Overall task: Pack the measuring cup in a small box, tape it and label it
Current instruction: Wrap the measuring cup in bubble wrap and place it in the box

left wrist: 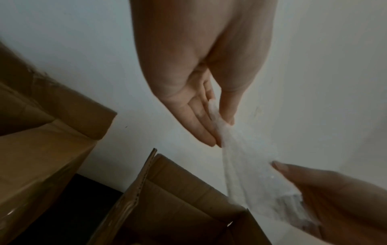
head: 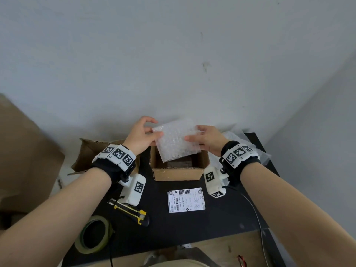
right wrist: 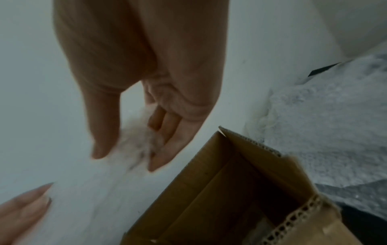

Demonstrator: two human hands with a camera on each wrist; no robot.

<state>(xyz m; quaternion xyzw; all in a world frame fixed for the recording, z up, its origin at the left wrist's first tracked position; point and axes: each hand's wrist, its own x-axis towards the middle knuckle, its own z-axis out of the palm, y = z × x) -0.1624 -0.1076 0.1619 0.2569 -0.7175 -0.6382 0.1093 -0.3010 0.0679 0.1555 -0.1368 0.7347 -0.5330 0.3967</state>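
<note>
packing desk, boxes [head: 179, 170], tape [head: 94, 235], label [head: 186, 200]

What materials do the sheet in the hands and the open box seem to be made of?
The sheet: likely clear plastic bubble wrap, translucent and glossy, with rows of small bubbles. The open box: brown corrugated cardboard, matte, with fluting visible along its cut edges in the right wrist view.
</note>
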